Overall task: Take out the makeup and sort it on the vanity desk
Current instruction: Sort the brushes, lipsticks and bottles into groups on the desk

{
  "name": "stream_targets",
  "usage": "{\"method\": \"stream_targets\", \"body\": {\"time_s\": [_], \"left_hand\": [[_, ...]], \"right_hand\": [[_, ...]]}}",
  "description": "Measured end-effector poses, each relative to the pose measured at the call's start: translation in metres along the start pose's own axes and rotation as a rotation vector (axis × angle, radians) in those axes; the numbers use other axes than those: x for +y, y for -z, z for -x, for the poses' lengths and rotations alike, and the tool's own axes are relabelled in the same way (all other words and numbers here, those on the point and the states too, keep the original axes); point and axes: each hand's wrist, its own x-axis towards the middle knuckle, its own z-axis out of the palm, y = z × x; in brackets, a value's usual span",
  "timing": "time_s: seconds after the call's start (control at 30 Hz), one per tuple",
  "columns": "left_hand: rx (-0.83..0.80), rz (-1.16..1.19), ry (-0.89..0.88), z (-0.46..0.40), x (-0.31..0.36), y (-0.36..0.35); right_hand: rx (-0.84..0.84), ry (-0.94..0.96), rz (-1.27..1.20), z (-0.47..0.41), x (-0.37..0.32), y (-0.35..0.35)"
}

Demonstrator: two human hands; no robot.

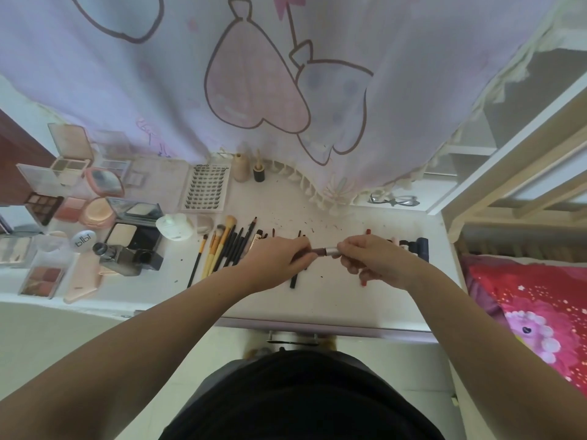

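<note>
While both hands meet above the middle of the tabletop (333, 300), they share one small item: a lipstick (324, 251) with a dark brown body and a silver end. The left hand (279, 262) has its fingers curled round the brown end; the right hand (378, 260) pinches the silver end between thumb and fingers. The lipstick lies roughly level, just above the surface.

Directly under and behind the hands, a row of pencils (293, 279) and slim sticks lies side by side. Left of them, a group of makeup brushes (222, 246) with yellow and black handles is laid in parallel. Right of the right hand, several dark tubes (421, 247) lie close together.

At the left end of the tabletop, open palettes (43, 281), compacts and powder cases are grouped, with a glass bottle (122, 257) lying on its side among them. A tray of false lashes (206, 188) sits behind the brushes. A printed curtain (270, 74) hangs over the back edge. A red patterned bedcover (533, 312) lies to the right.
</note>
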Motion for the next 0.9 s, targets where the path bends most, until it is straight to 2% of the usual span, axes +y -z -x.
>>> {"method": "stream_targets", "body": {"time_s": [0.17, 0.27, 0.43, 0.6, 0.77, 0.9], "left_hand": [[0.001, 0.014, 0.004, 0.0018, 0.0010, -0.0019], [-0.010, 0.003, -0.002, 0.0029, 0.0015, -0.0016], [-0.014, 0.003, 0.006, 0.0055, 0.0028, -0.0013], [-0.023, -0.004, 0.000, 0.0067, 0.0046, 0.0002], [-0.021, -0.002, 0.003, 0.0061, 0.0057, 0.0013], [-0.035, 0.003, 0.009, 0.0061, 0.0054, 0.0005]], "right_hand": [[0.011, -0.076, -0.019, 0.0034, -0.0007, -0.0010], [-0.020, -0.041, 0.043, 0.0044, 0.0010, -0.0018], [0.003, -0.082, 0.018, 0.0064, 0.0007, -0.0024], [-0.018, -0.029, 0.000, 0.0070, 0.0034, -0.0021], [0.074, -0.086, -0.007, 0.0024, 0.0040, -0.0045], [0.022, -0.066, -0.043, 0.0030, 0.0055, -0.0017]]}}
